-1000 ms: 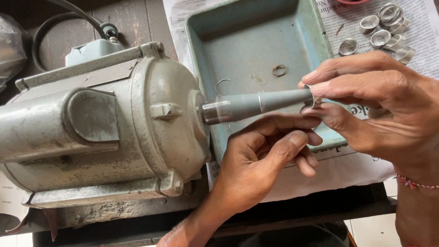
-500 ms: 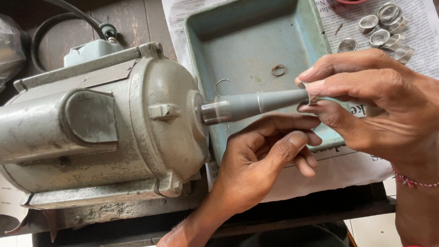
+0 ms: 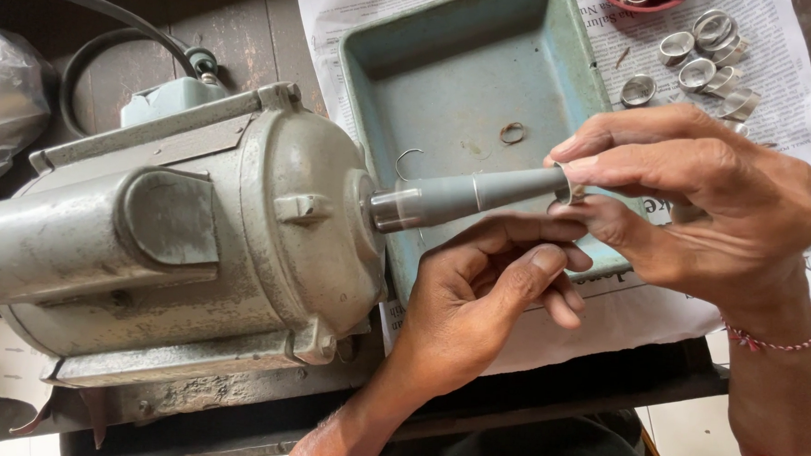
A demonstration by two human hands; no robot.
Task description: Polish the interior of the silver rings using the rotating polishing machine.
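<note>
Right hand point(image 3: 698, 200) slightly lower on tapered spindle point(image 3: 466, 196) tip than before.

Bench clutter around the grey motor

Up top a blue-green metal tray point(image 3: 448, 93) sits on spread newspaper point(image 3: 342, 6), and inside it a small brown ring point(image 3: 513, 132) lies near a bent wire hook point(image 3: 406, 162); off to the right on the paper, a cluster of silvery ring bands point(image 3: 705, 59) below the edge of a red dish point(image 3: 639, 3); far left, crumpled clear plastic point(image 3: 5, 101) and a black cable point(image 3: 94, 55) looping over the dark wooden bench point(image 3: 241, 38), with a pale tiled floor point(image 3: 734, 434) below
</note>
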